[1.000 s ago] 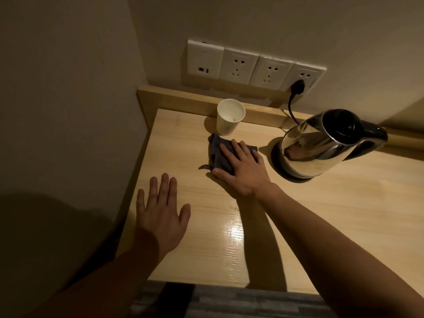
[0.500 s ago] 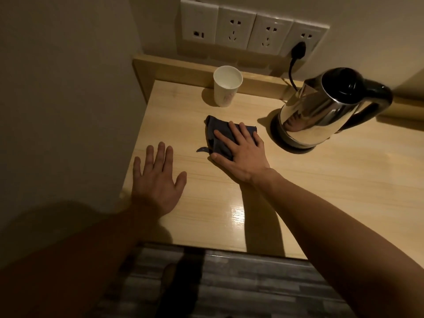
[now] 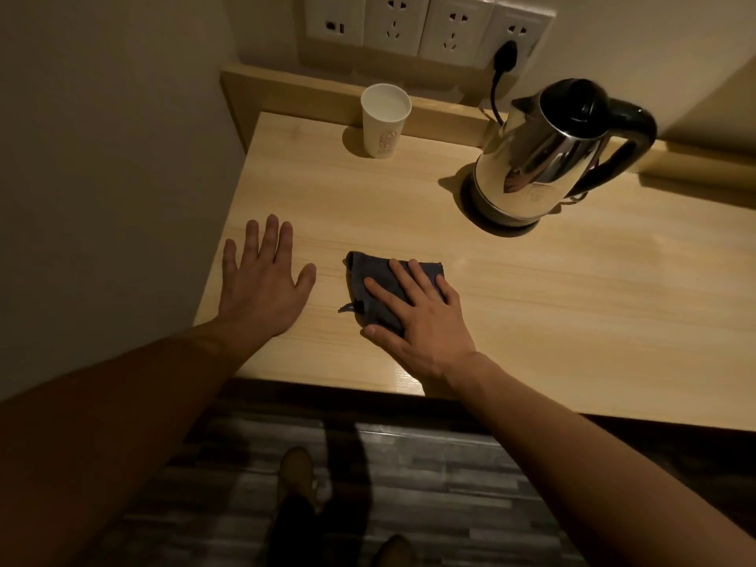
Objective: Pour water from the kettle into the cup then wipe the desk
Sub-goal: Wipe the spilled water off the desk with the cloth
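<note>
A dark grey cloth (image 3: 368,280) lies folded on the pale wooden desk (image 3: 532,313), near its front edge. My right hand (image 3: 421,317) presses flat on the cloth, fingers spread over it. My left hand (image 3: 262,284) rests palm down on the bare desk to the left of the cloth, fingers apart, holding nothing. A white paper cup (image 3: 384,120) stands upright at the back of the desk. A shiny steel kettle (image 3: 544,153) with a black lid and handle sits on its base at the back right.
A wall (image 3: 114,157) closes the desk's left side. A raised wooden ledge (image 3: 294,92) runs along the back under a row of wall sockets (image 3: 429,26), with the kettle's black plug (image 3: 505,55) in the rightmost one. Grey plank floor and my shoes show below the desk edge.
My right hand has dragged the cloth from beside the cup toward the desk's front edge. The left hand stays flat on the desk. My head has tilted down and back.
</note>
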Tool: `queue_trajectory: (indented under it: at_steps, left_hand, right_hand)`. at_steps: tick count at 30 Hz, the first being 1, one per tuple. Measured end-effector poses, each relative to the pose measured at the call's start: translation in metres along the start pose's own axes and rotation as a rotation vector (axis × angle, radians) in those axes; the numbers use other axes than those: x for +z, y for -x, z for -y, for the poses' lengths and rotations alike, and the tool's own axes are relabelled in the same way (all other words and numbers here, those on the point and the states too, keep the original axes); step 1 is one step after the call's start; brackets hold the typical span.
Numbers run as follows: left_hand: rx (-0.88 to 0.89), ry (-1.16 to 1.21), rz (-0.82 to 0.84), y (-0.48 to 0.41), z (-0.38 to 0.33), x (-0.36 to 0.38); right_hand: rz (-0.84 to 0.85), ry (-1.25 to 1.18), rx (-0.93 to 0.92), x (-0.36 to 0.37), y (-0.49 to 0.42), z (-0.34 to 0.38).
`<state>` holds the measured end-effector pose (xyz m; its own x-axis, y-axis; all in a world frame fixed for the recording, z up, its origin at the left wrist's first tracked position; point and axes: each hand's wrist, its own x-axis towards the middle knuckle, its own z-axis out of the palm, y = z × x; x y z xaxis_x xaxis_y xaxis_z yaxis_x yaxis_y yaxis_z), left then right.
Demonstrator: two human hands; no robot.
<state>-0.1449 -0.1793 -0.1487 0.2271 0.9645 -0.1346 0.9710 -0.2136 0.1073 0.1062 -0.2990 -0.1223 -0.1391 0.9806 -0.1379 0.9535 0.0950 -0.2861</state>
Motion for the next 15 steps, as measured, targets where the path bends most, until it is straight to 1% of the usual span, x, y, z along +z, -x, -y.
queue_trajectory:
  at_steps: [4,8,9,12,15]
  left_hand:
    - [0.0,-0.007,0.035,0.001,-0.002,-0.002]
    - [-0.003,0.032,0.15,-0.001,-0.004,-0.013]
    - [0.018,0.042,0.149,0.001,-0.007,-0.015]
    - [0.128,0.092,0.112,0.016,-0.031,-0.019]
    - [0.17,0.137,0.161,0.028,-0.063,-0.014]
  right_hand:
    - [-0.028,0.023,-0.02,0.01,0.032,0.009]
    - [-0.066,-0.031,-0.057,0.02,0.063,0.016]
    - [-0.077,-0.052,-0.071,0.021,0.071,0.017]
    - [-0.089,-0.186,-0.068,0.019,0.095,0.02]
    - [-0.043,-0.474,0.054,0.008,0.118,0.031]
